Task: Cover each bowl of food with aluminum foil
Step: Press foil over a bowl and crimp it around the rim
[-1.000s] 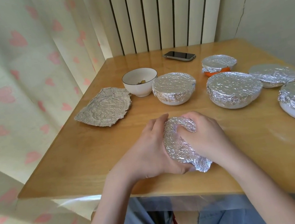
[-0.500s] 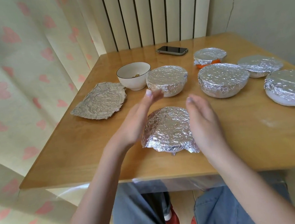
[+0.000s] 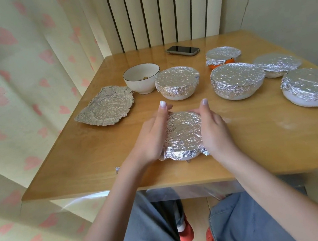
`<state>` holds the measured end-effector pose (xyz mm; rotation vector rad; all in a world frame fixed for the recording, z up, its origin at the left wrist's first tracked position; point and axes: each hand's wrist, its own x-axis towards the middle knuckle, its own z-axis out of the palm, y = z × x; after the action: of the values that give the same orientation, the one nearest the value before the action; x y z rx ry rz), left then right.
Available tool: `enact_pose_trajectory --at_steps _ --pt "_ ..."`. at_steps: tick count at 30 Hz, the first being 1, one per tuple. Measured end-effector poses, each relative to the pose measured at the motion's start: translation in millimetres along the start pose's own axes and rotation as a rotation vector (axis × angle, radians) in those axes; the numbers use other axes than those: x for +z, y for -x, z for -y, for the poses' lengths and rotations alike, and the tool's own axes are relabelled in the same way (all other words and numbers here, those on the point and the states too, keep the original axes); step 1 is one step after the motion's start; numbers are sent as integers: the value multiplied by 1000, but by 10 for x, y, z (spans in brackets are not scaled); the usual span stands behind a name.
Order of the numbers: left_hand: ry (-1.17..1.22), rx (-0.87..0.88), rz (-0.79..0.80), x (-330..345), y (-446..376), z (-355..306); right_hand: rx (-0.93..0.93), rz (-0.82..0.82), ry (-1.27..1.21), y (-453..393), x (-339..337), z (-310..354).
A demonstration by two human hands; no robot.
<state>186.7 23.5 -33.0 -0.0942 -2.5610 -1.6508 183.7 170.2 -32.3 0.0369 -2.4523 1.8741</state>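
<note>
The foil-covered bowl (image 3: pixel 184 135) sits near the front edge of the desk (image 3: pixel 83 158), a strip of its white base showing under the crinkled foil skirt. The left hand (image 3: pixel 152 135) lies flat against its left side and the right hand (image 3: pixel 212 128) against its right side; each grip is spread, with the fingers nearly straight and pressed along the foil, the fingertips reaching past the far rim.

To the left lies a loose, crumpled sheet of foil (image 3: pixel 106 106), flat on the desk. Just beyond it stands an uncovered white bowl (image 3: pixel 142 78) with a dark rim and a little food at its bottom. Beside that bowl, almost touching it, is a covered bowl (image 3: pixel 177 82). Further right stand a larger covered bowl (image 3: pixel 237 79), a covered orange bowl (image 3: pixel 223 56) behind it, a covered shallow dish (image 3: pixel 277 64), and another covered bowl (image 3: pixel 311 87) at the right edge.

A phone (image 3: pixel 183 50) lies face up at the far side of the desk. A tiny scrap of foil (image 3: pixel 117 169) rests near the front edge.
</note>
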Motion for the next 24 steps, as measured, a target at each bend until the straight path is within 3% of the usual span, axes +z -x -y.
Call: enact_pose_trajectory --at_steps 3,5,7,14,18,24 --pt "227 -127 -40 -136 -183 11 -15 -16 22 -6 -133 94" --pt "316 -68 -111 -193 -117 -10 -30 -98 -35 23 -203 147" --pt "366 12 -55 -182 -52 12 -24 -137 -88 89 -172 179" --pt "235 -10 223 -33 -251 -137 -81 -217 -66 313 187 78" --pt "213 -51 139 -8 -236 -50 -117 -280 -25 298 255 56" --pt "102 -75 -76 44 -62 -51 -10 -239 -102 183 177 21"
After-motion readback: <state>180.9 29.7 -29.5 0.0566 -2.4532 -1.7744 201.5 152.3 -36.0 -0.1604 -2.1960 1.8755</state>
